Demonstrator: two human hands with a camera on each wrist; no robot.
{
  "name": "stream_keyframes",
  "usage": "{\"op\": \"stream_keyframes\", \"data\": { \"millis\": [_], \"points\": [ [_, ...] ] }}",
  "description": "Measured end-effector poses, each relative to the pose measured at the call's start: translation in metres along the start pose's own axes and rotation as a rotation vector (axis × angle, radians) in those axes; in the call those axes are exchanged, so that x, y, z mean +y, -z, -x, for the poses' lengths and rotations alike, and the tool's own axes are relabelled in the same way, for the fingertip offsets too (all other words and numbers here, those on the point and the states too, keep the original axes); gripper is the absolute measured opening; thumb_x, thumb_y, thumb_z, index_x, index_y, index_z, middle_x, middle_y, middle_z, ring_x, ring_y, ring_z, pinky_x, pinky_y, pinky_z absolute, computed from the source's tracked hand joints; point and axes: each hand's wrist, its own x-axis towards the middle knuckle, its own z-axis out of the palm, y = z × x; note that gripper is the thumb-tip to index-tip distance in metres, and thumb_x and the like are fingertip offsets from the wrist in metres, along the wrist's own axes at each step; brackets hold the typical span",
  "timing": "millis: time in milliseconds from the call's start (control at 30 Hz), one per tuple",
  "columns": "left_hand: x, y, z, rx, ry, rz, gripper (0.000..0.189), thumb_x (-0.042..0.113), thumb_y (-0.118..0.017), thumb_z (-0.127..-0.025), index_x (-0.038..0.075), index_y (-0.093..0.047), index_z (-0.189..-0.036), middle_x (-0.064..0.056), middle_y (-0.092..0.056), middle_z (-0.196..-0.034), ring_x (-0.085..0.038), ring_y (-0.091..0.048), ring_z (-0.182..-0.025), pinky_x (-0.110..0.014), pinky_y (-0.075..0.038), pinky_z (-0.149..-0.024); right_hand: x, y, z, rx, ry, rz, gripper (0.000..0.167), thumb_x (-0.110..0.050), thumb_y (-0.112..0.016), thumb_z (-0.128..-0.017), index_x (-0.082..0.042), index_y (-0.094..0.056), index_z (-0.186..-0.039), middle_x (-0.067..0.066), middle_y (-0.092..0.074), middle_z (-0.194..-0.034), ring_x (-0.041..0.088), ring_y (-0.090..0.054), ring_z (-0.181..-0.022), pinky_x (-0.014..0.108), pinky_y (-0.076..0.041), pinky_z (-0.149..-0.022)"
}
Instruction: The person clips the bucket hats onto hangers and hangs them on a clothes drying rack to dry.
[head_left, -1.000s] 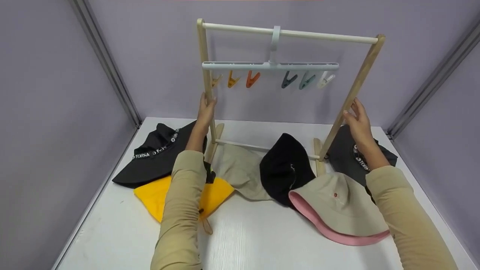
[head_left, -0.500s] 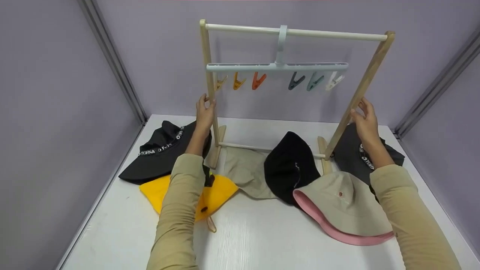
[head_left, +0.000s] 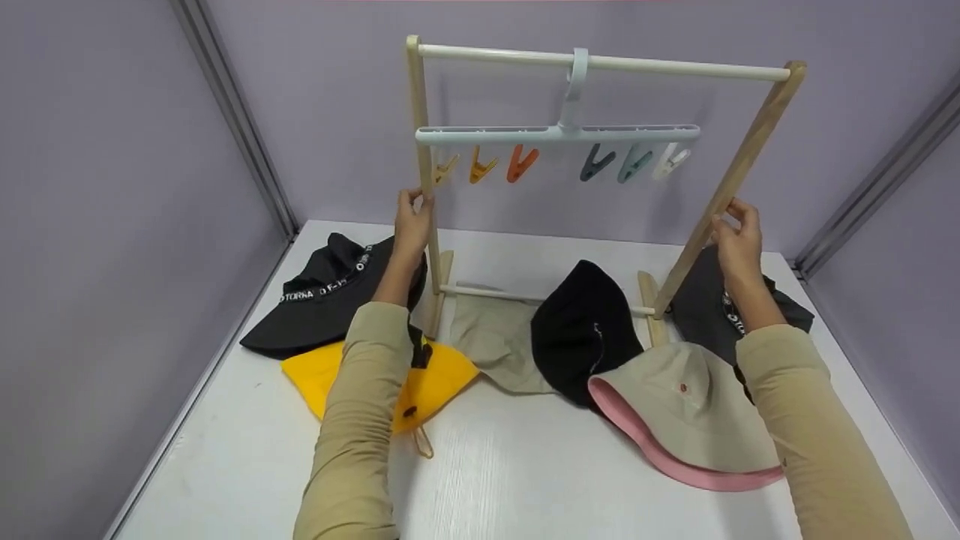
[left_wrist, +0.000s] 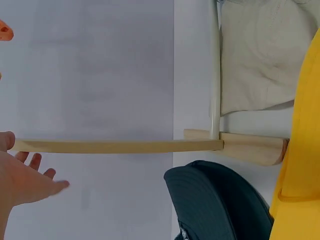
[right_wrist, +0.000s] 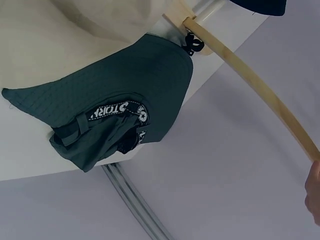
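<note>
A small wooden garment rack with white crossbars stands at the back of the table. My left hand holds its left post, thumb on one side and fingers on the other; the left wrist view shows the hand at the post's upper part. On the other side, my right hand grips the right post about midway up. From the top bar hangs a pale blue clip hanger. Several coloured clips, such as an orange clip and a white clip, dangle below it.
Dark bucket hats lie at left and right. Between them are a yellow hat, a beige hat, a black hat and a beige hat with pink lining. Walls enclose the table.
The whole scene, rack and hats together, has shifted slightly right in the head view. Both hands stay on the posts, and the right hand's fingers have drawn in closer around its post.
</note>
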Motion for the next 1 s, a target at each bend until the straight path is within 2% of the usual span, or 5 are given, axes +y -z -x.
{"op": "stream_keyframes", "data": {
  "millis": [167, 400, 533, 733, 1000],
  "points": [
    [-0.001, -0.004, 0.001, 0.018, 0.027, 0.129, 0.028, 0.019, -0.04, -0.1, 0.0, -0.035, -0.12, -0.017, -0.036, -0.137, -0.025, -0.033, -0.127, -0.029, -0.032, -0.097, -0.001, 0.002, -0.001, 0.014, -0.012, -0.016, 0.032, -0.013, -0.037, -0.099, -0.007, -0.034, -0.13, 0.016, -0.029, -0.139, 0.022, -0.034, -0.125, 0.028, -0.027, -0.101],
    [-0.004, -0.006, 0.004, 0.068, 0.009, 0.007, 0.025, 0.019, -0.038, -0.1, 0.0, -0.038, -0.117, -0.018, -0.046, -0.124, -0.028, -0.041, -0.121, -0.034, -0.035, -0.094, 0.0, 0.004, -0.005, 0.037, -0.051, -0.033, 0.008, -0.014, -0.035, -0.1, -0.017, -0.033, -0.107, 0.013, -0.034, -0.129, 0.021, -0.037, -0.118, 0.028, -0.029, -0.098],
    [-0.005, -0.007, 0.001, 0.07, -0.002, 0.003, 0.023, 0.016, -0.038, -0.1, 0.0, -0.039, -0.116, -0.018, -0.049, -0.121, -0.027, -0.047, -0.111, -0.034, -0.038, -0.089, 0.0, 0.004, -0.007, 0.076, -0.073, -0.077, 0.007, -0.013, -0.036, -0.099, -0.016, -0.033, -0.105, 0.01, -0.037, -0.125, 0.017, -0.041, -0.108, 0.03, -0.032, -0.093],
    [-0.005, -0.008, -0.001, 0.082, -0.002, 0.028, 0.021, 0.013, -0.039, -0.1, -0.001, -0.04, -0.116, -0.019, -0.05, -0.118, -0.026, -0.049, -0.107, -0.033, -0.039, -0.087, 0.001, 0.001, -0.009, 0.133, -0.099, -0.099, 0.005, -0.011, -0.039, -0.098, -0.013, -0.036, -0.095, 0.001, -0.039, -0.098, 0.01, -0.042, -0.088, 0.03, -0.034, -0.085],
    [-0.009, -0.015, -0.001, 0.115, 0.013, 0.013, 0.02, 0.014, -0.04, -0.1, 0.0, -0.041, -0.113, -0.019, -0.052, -0.114, -0.028, -0.051, -0.102, -0.034, -0.04, -0.084, 0.005, 0.003, -0.013, 0.126, -0.087, -0.063, 0.004, -0.011, -0.04, -0.098, -0.011, -0.037, -0.095, 0.002, -0.041, -0.099, 0.015, -0.044, -0.097, 0.037, -0.035, -0.093]
  ]
}}
